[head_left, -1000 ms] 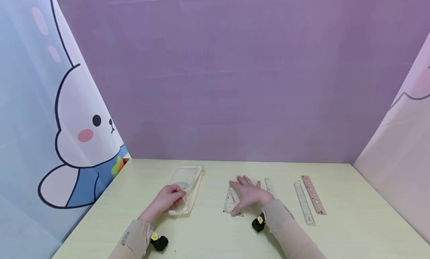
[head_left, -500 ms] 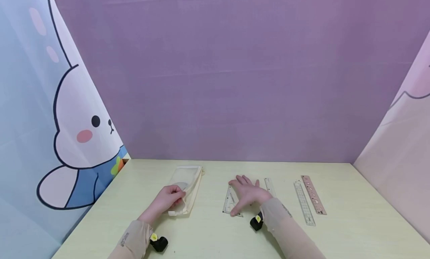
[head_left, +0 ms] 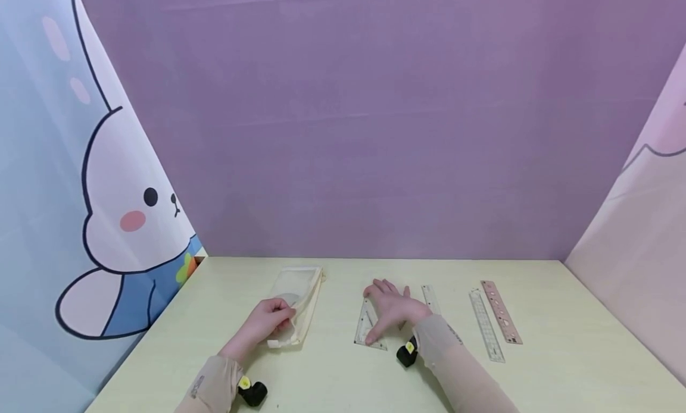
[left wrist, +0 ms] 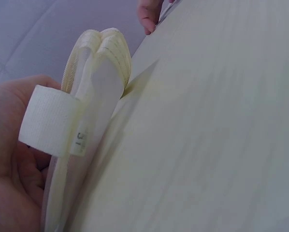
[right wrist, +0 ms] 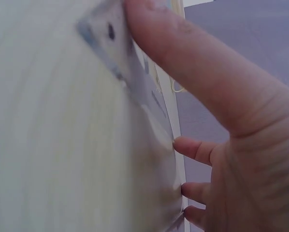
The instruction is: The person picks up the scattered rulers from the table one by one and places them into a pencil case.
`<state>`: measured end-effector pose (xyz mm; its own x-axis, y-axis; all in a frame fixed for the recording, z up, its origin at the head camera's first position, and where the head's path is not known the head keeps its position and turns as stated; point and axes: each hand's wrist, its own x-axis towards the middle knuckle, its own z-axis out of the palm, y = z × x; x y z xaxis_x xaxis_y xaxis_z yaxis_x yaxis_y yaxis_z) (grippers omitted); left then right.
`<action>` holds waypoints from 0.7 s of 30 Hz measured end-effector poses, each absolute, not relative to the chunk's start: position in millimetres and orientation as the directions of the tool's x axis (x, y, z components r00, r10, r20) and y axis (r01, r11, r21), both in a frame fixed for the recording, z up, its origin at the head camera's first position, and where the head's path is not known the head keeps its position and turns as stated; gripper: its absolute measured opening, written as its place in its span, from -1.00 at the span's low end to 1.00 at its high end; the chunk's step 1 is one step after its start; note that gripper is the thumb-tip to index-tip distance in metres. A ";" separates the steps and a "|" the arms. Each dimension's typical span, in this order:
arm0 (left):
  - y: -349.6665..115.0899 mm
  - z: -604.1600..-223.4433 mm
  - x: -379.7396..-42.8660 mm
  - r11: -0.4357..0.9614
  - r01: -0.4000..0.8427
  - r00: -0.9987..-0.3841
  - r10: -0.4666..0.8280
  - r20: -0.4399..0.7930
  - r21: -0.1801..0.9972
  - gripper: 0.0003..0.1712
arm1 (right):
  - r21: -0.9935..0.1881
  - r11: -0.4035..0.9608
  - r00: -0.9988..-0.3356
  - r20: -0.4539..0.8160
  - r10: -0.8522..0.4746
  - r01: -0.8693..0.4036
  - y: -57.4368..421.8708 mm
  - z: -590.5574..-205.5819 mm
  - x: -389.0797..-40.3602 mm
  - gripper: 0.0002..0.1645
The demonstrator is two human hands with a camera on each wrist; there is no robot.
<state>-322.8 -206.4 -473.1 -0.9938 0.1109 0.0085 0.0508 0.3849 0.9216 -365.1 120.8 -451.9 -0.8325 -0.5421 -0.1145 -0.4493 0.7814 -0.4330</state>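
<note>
My left hand (head_left: 268, 315) pinches the near side of a pale zip pouch (head_left: 307, 318) with a see-through mesh face. In the left wrist view the pouch (left wrist: 106, 67) is raised on its side, a white fabric tab (left wrist: 48, 121) beside the palm. Through the mesh a curved grey shape (head_left: 291, 297) shows. Spread wide, my right hand (head_left: 393, 309) reaches across a clear set square (head_left: 363, 329) on the table. Its thumb (right wrist: 178, 53) rests at one corner and its fingertips (right wrist: 180, 143) touch the far edge. The palm hides much of the set square.
A short clear ruler (head_left: 430, 300) lies just right of my right hand. Farther right are a longer clear ruler (head_left: 486, 327) and a pink ruler (head_left: 501, 312) with cut-outs. A purple cloth (head_left: 375, 133) stands behind the table (head_left: 332, 377).
The head view has tilted slightly. Both hands keep almost the same place, the left on the pouch and the right on the set square.
</note>
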 end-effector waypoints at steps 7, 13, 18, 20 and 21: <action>-207.1 -473.5 -321.3 0.383 0.050 -0.994 0.113 0.007 0.922 -0.75 | -0.458 0.769 -0.833 -0.102 -0.543 -0.445 119.4 -453.1 -366.9 0.19; -207.1 -475.5 -322.1 0.384 0.059 -0.994 0.109 0.019 0.921 -0.76 | -0.453 0.770 -0.832 -0.102 -0.545 -0.449 121.4 -454.4 -367.4 0.21; -207.0 -475.7 -322.7 0.382 0.051 -0.994 0.108 0.011 0.923 -0.76 | -0.428 0.781 -0.837 -0.095 -0.539 -0.455 122.1 -453.3 -366.1 0.19; -207.0 -476.0 -322.9 0.381 0.046 -0.995 0.104 0.007 0.924 -0.77 | -0.423 0.784 -0.840 -0.090 -0.535 -0.454 121.3 -452.1 -365.5 0.17; -207.1 -476.1 -322.9 0.380 0.044 -0.995 0.103 0.006 0.924 -0.77 | -0.418 0.786 -0.842 -0.087 -0.533 -0.454 120.9 -451.4 -365.1 0.16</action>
<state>-322.9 -207.1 -476.1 -0.9947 0.1025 0.0057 0.0445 0.3803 0.9238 -365.1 120.9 -451.4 -0.8418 -0.5327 -0.0873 -0.4543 0.7865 -0.4184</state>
